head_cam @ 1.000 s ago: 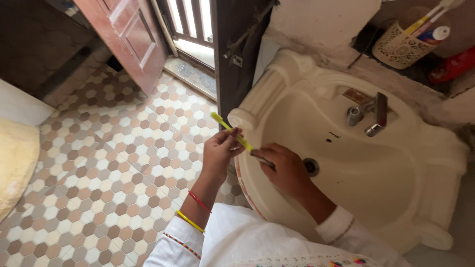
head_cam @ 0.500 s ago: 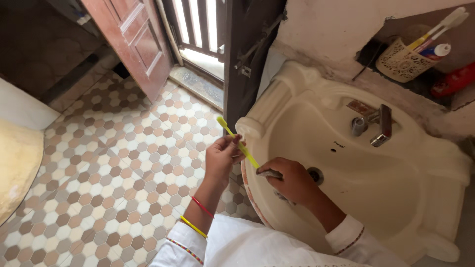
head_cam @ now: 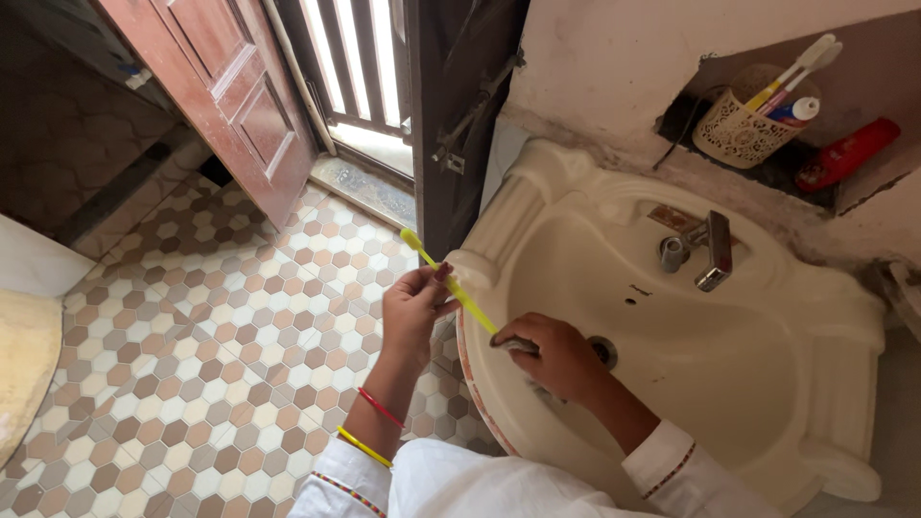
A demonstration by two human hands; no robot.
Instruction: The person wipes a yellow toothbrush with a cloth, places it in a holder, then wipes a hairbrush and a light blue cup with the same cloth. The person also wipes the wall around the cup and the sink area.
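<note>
Left hand pinching yellow toothbrush mid-handle, just left of basin rim. Right hand closed on small dark tube at brush head, over basin near drain. Barely shifted from second ago; grips unchanged, tube kept against bristles.

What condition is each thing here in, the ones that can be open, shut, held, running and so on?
Yellow toothbrush: held by the left hand, tilted.
Right hand: closed on a small dark thing, unclear what.
Tap: no water running.
Basin: empty.
Wooden door: open.
Holder basket: upright, holding brushes.
</note>
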